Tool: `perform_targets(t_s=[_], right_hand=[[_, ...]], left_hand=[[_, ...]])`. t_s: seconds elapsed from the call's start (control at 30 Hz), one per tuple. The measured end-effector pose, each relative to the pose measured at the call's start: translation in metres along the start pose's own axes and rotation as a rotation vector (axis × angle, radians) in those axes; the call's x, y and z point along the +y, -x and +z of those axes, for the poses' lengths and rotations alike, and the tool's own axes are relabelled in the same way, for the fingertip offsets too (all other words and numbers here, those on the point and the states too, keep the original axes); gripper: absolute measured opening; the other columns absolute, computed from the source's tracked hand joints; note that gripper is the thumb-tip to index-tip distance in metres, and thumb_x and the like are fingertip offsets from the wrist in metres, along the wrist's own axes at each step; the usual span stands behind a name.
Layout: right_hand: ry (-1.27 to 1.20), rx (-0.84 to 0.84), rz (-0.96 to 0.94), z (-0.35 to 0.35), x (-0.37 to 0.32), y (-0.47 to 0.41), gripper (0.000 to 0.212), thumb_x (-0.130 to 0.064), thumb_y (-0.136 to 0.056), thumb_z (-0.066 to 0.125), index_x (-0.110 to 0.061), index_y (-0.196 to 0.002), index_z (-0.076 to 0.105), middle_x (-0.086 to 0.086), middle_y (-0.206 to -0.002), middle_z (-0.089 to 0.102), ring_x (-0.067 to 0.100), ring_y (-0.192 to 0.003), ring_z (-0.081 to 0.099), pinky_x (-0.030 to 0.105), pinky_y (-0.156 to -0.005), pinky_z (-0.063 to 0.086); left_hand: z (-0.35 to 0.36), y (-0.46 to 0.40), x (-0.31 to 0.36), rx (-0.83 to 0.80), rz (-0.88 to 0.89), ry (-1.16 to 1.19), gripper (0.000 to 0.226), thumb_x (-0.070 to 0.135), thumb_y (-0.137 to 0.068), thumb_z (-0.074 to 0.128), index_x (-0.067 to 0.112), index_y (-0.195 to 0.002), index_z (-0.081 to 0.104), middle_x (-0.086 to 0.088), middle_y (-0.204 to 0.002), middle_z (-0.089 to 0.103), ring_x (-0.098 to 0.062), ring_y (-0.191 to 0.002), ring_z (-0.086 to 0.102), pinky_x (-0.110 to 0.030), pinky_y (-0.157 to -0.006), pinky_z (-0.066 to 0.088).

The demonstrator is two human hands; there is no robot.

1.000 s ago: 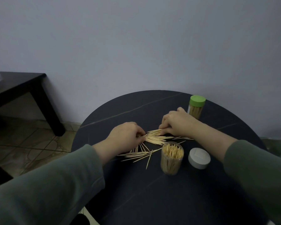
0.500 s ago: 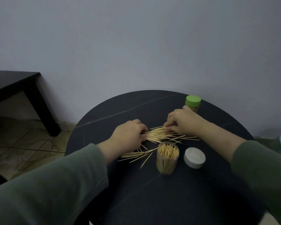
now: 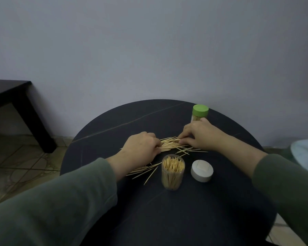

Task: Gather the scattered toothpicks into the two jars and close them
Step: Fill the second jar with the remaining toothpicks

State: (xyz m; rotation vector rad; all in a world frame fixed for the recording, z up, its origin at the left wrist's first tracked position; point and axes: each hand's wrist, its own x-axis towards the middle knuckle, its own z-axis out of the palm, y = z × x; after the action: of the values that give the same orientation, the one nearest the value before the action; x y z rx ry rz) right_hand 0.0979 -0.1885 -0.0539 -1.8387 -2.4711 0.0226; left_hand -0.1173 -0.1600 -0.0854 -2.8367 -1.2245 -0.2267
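We pinch the toothpick pile (image 3: 169, 145) from both sides, left hand (image 3: 140, 148) and right hand (image 3: 199, 134) curled (open jar (image 3: 172, 172) nearby).

Both arms reach forward in green sleeves; the left hand (image 3: 140, 148) and right hand (image 3: 200, 134) lie knuckles-up, fingers curled toward each other.

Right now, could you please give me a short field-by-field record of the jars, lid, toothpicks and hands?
open jar: upright, nearly full, no lid
white lid: on table, right of open jar
green-lidded jar: closed, behind right hand
loose toothpicks: bunched between the hands, more strewn nearer the open jar
left hand: fingers curled on the bunch
right hand: fingers curled on the bunch
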Motion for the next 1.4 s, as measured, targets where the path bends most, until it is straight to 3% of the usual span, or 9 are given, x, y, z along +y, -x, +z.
perform_targets(t_s=[0.2,0.53,0.73,0.87,1.0,1.2,1.27,1.4], right_hand=[[-0.051,0.021,0.078,-0.002,0.003,0.012,0.029,-0.044,-0.09,0.06,-0.032,-0.114,0.069,-0.014,-0.115,0.06,0.008,-0.108,0.046,0.036,-0.1,0.031],[-0.178,0.064,0.146,-0.008,-0.01,0.03,0.031,-0.049,-0.087,0.059,-0.035,-0.112,0.07,-0.018,-0.109,0.063,0.008,-0.108,0.051,0.039,-0.105,0.027],[-0.426,0.155,0.215,-0.007,-0.025,0.04,0.033,-0.053,-0.08,0.063,-0.036,-0.106,0.072,-0.022,-0.091,0.065,0.017,-0.107,0.053,0.047,-0.099,0.043],[-0.575,0.199,0.208,-0.013,-0.036,0.048,0.029,-0.046,-0.082,0.066,-0.031,-0.105,0.073,-0.023,-0.089,0.065,0.006,-0.104,0.058,0.042,-0.099,0.046],[-0.7,0.248,0.167,-0.016,-0.042,0.054,0.023,-0.037,-0.085,0.067,-0.023,-0.101,0.075,-0.016,-0.09,0.068,-0.002,-0.089,0.062,0.021,-0.081,0.049],[-0.881,0.253,0.187,-0.019,-0.049,0.058,0.024,-0.033,-0.086,0.066,-0.019,-0.105,0.073,-0.016,-0.086,0.07,-0.01,-0.084,0.063,0.007,-0.067,0.044],[-0.918,0.254,0.183,-0.017,-0.053,0.059,0.025,-0.033,-0.086,0.067,-0.019,-0.105,0.073,-0.016,-0.087,0.071,-0.008,-0.087,0.064,0.007,-0.068,0.046],[-0.963,0.266,0.215,-0.015,-0.061,0.063,0.023,-0.036,-0.083,0.069,-0.023,-0.102,0.074,-0.016,-0.087,0.073,-0.004,-0.09,0.065,0.012,-0.074,0.047]], left_hand=[[-0.003,0.006,0.003,0.029,-0.006,0.008,0.024,0.04,-0.097,0.05,0.029,-0.113,0.063,0.009,-0.112,0.06,-0.01,-0.102,0.055,-0.029,-0.082,0.052],[-0.014,0.011,0.003,0.002,-0.096,0.015,0.026,0.036,-0.096,0.053,0.029,-0.119,0.064,0.009,-0.114,0.06,-0.01,-0.103,0.055,-0.027,-0.083,0.051],[-0.029,0.016,0.0,-0.029,-0.143,-0.005,0.028,0.038,-0.097,0.051,0.031,-0.121,0.065,0.008,-0.115,0.062,-0.011,-0.105,0.056,-0.027,-0.083,0.05],[-0.039,0.022,-0.001,-0.001,-0.17,0.029,0.027,0.037,-0.097,0.051,0.033,-0.118,0.067,0.011,-0.112,0.064,-0.01,-0.101,0.058,-0.025,-0.077,0.046],[-0.045,0.027,0.006,0.061,-0.275,0.509,0.024,0.034,-0.094,0.059,0.025,-0.112,0.071,0.015,-0.106,0.067,-0.001,-0.085,0.059,-0.02,-0.075,0.047],[-0.052,0.038,0.025,0.136,-0.324,1.205,0.019,0.029,-0.089,0.065,0.023,-0.104,0.074,0.014,-0.105,0.071,0.002,-0.098,0.063,-0.02,-0.088,0.049],[-0.052,0.041,0.031,0.106,-0.311,1.318,0.022,0.029,-0.089,0.065,0.022,-0.108,0.074,0.014,-0.109,0.071,0.004,-0.103,0.062,-0.02,-0.088,0.048],[-0.049,0.048,0.037,0.061,-0.301,1.347,0.025,0.033,-0.09,0.062,0.024,-0.11,0.073,0.019,-0.109,0.07,0.017,-0.094,0.059,-0.012,-0.075,0.042]])
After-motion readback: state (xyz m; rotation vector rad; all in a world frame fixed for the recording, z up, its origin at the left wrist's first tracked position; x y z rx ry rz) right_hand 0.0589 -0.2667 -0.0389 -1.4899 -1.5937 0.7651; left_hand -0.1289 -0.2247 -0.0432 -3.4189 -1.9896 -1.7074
